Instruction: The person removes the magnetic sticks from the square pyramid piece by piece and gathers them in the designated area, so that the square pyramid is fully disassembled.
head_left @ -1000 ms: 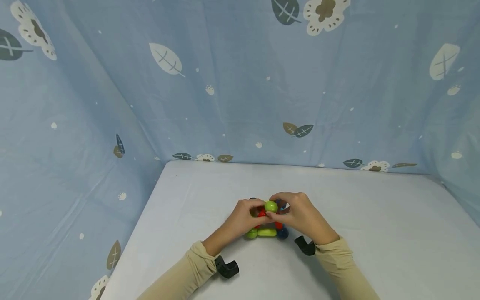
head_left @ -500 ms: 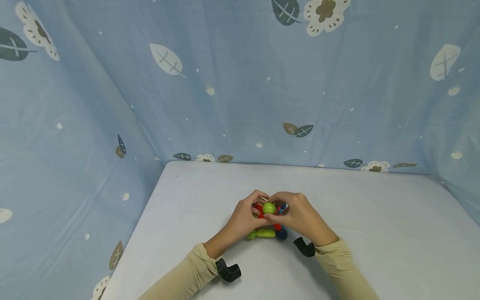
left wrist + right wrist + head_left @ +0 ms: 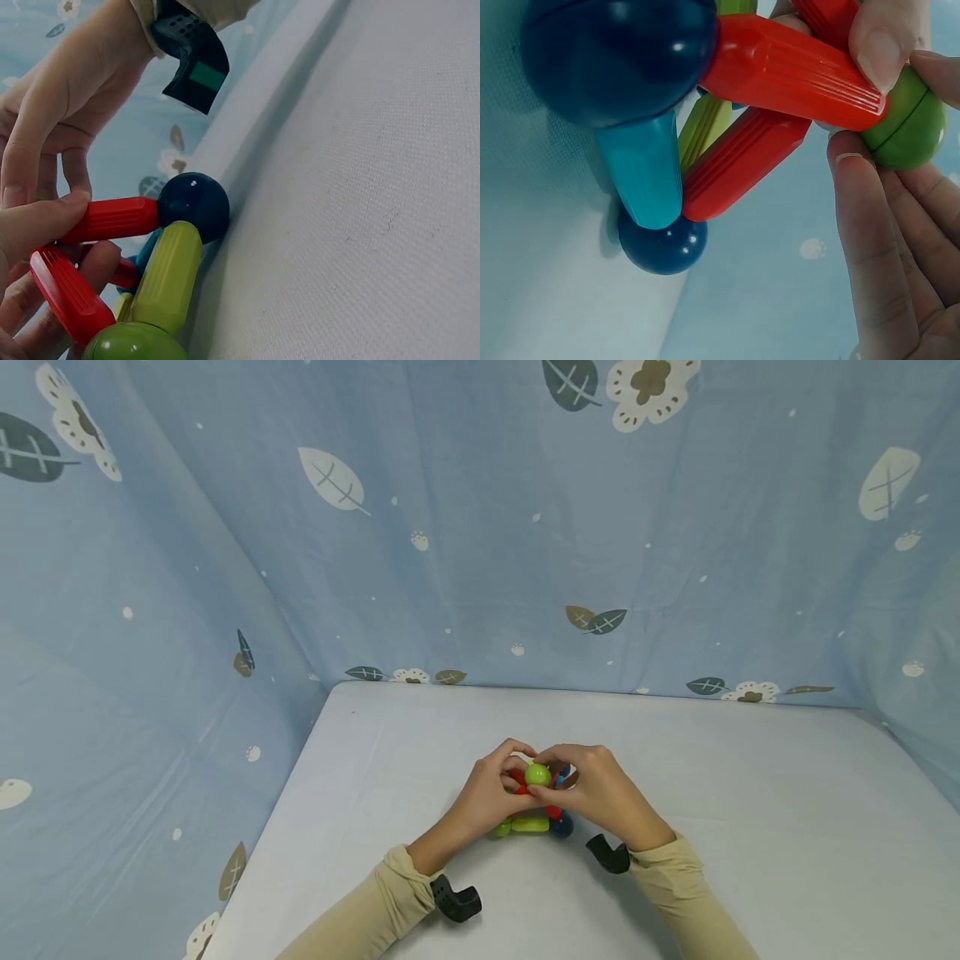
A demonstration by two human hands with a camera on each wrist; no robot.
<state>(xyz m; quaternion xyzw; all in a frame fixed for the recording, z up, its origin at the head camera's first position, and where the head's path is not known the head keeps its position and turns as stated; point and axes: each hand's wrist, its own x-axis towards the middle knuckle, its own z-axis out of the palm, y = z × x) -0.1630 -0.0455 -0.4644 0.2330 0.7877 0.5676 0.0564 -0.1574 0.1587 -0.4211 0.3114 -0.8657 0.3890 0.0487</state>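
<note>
R hand (image 3: 592, 787), ctr frame in head view, has its thumb & index finger closed on a green ball (image 3: 537, 775) – only a ball-width gap btwn the tips. L hand (image 3: 484, 789), just left of it, has fingers bent round red rods (image 3: 120, 217) under the ball; L wrist view shows the thumb on one rod, other fingers tucked in btwn. Can't tell whether L fingertips also touch the ball.

Build sits a bit below & right of ctr in head view. Base: lime rod (image 3: 531, 824) along the front, lower green ball (image 3: 499, 829) at its left end, dark blue ball (image 3: 193, 206) at its right end. R wrist view: light blue rod (image 3: 641, 172) runs from that dark blue ball to the far blue ball (image 3: 664, 244), lower left; red rods lean from base twd the green ball, right side of frame, nearest one's end right up against it. Back left of base mostly hidden by hands.

Both arms come in from bottom edge w/ beige sleeves (image 3: 363, 906), black wrist mounts (image 3: 456, 902) at the cuffs. White table (image 3: 750, 818) below – blue curtain (image 3: 480, 510) w/ leaf & flower prints fills the upper half.
</note>
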